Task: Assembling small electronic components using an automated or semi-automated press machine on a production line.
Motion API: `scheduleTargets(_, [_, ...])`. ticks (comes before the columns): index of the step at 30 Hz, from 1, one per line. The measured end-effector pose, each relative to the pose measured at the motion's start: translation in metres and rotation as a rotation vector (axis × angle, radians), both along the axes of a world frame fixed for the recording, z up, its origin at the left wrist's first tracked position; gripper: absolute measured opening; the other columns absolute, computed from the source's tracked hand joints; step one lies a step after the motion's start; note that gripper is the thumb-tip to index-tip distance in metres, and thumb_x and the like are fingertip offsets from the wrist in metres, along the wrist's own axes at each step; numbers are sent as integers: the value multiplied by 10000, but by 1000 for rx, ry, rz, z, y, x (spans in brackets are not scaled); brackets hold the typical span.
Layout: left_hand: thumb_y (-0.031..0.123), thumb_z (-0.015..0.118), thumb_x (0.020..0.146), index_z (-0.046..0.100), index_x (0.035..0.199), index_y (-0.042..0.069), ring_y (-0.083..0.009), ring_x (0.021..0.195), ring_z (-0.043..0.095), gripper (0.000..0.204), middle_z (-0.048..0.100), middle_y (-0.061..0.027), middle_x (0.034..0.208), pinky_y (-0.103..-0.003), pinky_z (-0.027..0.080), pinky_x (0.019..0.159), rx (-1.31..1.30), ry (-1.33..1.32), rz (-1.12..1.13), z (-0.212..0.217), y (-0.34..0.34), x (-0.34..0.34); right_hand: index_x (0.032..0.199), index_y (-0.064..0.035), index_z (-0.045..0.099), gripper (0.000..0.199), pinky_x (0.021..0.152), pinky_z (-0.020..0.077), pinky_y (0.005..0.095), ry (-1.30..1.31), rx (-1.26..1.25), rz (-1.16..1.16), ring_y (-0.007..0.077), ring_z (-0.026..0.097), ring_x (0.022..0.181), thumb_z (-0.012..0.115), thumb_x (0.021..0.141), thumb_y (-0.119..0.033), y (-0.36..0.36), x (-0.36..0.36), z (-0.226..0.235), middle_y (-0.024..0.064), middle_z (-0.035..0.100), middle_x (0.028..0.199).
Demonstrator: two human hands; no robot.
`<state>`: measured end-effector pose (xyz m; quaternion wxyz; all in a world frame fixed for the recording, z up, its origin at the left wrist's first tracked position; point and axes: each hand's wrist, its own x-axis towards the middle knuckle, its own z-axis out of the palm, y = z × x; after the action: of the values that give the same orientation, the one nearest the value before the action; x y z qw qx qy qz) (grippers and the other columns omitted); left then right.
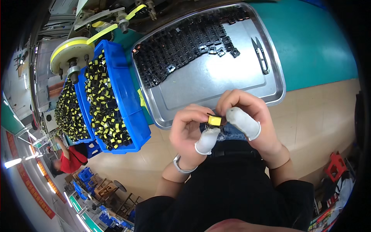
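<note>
Smooth green tabletop (309,46) and a shiny metal tray (193,85) of ridged black parts (174,50) lie beyond the grip, with a blue bin (124,96) heaped with yellow-and-black pieces (102,104) to its left. Over a tan floor (317,116), a person's left hand (185,129), thumb sheathed in white, pinches a small boxy component (215,120) banded in yellow, its underside partly hidden; the right hand (257,112) curls just beside it, its hold impossible to tell.

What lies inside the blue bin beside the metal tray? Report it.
The blue bin holds heaped small black-and-yellow parts; its floor and anything buried are hidden.
</note>
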<state>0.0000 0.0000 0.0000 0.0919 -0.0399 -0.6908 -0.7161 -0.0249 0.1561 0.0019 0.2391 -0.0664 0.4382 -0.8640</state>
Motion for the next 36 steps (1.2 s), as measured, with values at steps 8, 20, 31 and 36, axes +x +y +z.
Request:
scheduleTargets(8, [87, 739, 794, 511, 975, 16, -213, 866, 592, 300, 595, -137, 951, -319, 501, 756, 89, 46, -68, -4, -9, 1, 983, 6, 597, 130, 791, 446, 246, 84, 92, -147, 115, 556, 887, 613, 877, -67, -7, -1, 11, 54, 578, 942])
scheduleTargets(20, [152, 721, 811, 631, 937, -16, -228, 730, 615, 229, 647, -121, 845, -288, 488, 637, -350, 194, -20, 7, -14, -2, 867, 11, 638, 86, 645, 457, 276, 436, 374, -263, 188, 592, 746, 673, 802, -32, 1, -4, 10, 100, 602, 839])
scheduleTargets(31, [154, 733, 790, 636, 949, 1, -225, 751, 620, 241, 655, -106, 860, -289, 491, 655, -353, 207, -92, 10, -15, -8, 835, 21, 622, 129, 631, 473, 279, 592, 500, -346, 207, 596, 709, 696, 732, -5, 1, -5, 12, 102, 592, 808])
scheduleTargets(36, [112, 747, 754, 622, 911, 0, -215, 723, 594, 229, 637, -101, 821, -281, 462, 635, -520, 322, -101, 12, -18, -13, 810, 20, 611, 133, 597, 464, 272, 536, 500, -297, 194, 586, 678, 703, 716, -4, 2, -8, 13, 97, 583, 790])
